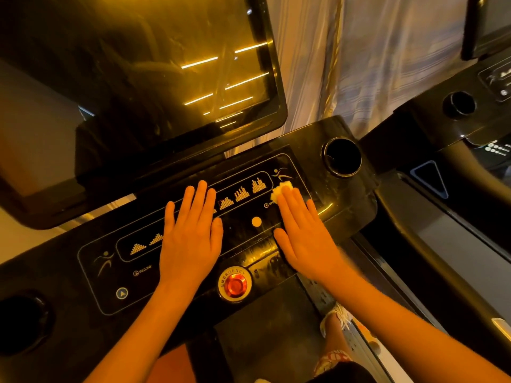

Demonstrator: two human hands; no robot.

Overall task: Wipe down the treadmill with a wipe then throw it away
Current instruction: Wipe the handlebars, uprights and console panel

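Left cup holder (22, 324) dark, no sheen seen. Left grip (190, 236): fingers straight, close together, flat on treadmill console (83, 288), holding nothing. Emergency button (235, 284) between forearms. Right grip (301, 233): fingers straight, together, pressing wipe (280, 189) onto console's right side. Wipe crumpled, mostly hidden; visible tuft pokes past fingertips toward screen (138, 78); long axis unclear. Smears near right cup holder (343, 157) suggest wiping underway. Likely left: console's left side, screen, disposal.
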